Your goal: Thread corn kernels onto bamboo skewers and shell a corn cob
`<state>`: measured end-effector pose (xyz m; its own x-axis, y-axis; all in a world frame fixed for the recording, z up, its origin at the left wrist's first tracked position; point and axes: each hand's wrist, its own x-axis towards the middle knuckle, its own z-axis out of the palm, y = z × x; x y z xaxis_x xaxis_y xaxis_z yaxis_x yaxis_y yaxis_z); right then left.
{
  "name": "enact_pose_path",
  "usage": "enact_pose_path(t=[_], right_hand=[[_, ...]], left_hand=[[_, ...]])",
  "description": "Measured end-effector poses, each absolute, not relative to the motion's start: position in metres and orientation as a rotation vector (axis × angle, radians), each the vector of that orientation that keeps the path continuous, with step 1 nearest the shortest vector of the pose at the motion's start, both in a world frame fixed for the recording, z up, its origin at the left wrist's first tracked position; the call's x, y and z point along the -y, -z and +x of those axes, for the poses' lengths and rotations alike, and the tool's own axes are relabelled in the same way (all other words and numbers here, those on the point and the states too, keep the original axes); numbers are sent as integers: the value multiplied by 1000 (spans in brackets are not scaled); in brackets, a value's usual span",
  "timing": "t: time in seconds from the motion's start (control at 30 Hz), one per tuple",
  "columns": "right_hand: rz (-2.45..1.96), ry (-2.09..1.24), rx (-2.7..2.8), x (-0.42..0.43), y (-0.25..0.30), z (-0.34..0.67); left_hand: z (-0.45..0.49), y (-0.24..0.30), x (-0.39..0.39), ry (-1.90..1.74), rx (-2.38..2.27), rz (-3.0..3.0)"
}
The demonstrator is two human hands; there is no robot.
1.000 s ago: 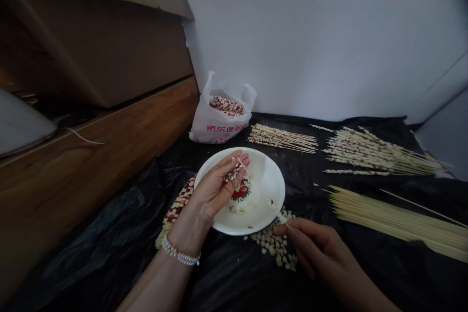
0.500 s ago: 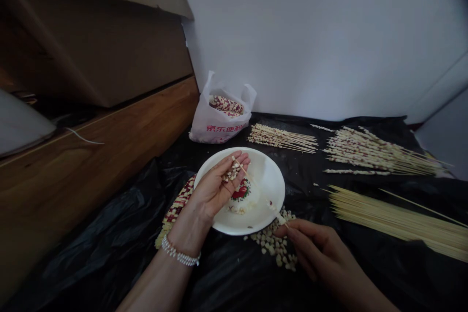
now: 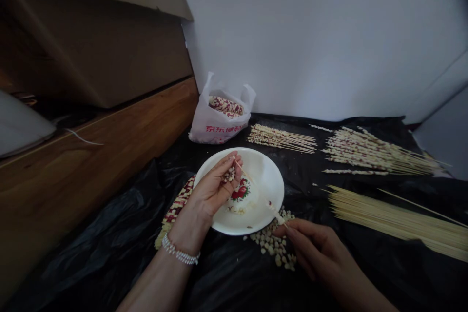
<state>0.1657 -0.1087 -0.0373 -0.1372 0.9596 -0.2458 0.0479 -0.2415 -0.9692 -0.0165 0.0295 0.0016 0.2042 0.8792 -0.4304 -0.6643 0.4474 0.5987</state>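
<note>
Over a white bowl (image 3: 268, 168) with a red and green print inside, my left hand (image 3: 215, 185) is cupped around several corn kernels (image 3: 229, 174). Its thumb and fingertips pinch at the tip of a thin skewer (image 3: 243, 170). My right hand (image 3: 318, 243) grips that skewer near its lower part, where a few kernels are threaded on it. Under the right fingertips, loose corn kernels (image 3: 272, 243) lie in a pile by the bowl's rim. A red and yellow corn cob (image 3: 178, 207) lies left of the bowl, partly hidden by my left wrist.
A white plastic bag (image 3: 219, 126) with corn cobs stands behind the bowl. Kernel-covered skewers lie in a small bundle (image 3: 278, 136) and a larger one (image 3: 365, 151). Bare skewers (image 3: 395, 217) lie at right on black plastic sheeting (image 3: 120, 234). A wooden board (image 3: 146, 124) borders the left.
The fingers of my left hand have curled inward, bringing thumb and fingertips together at the skewer's tip. My right hand has hardly moved.
</note>
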Motion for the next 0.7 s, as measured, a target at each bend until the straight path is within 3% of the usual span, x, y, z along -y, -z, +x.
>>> enact_pose_path(t=[0.7], right_hand=[[-1355, -1475, 1180, 109, 38, 164]], left_hand=[[-12, -10, -26, -1181, -860, 140]])
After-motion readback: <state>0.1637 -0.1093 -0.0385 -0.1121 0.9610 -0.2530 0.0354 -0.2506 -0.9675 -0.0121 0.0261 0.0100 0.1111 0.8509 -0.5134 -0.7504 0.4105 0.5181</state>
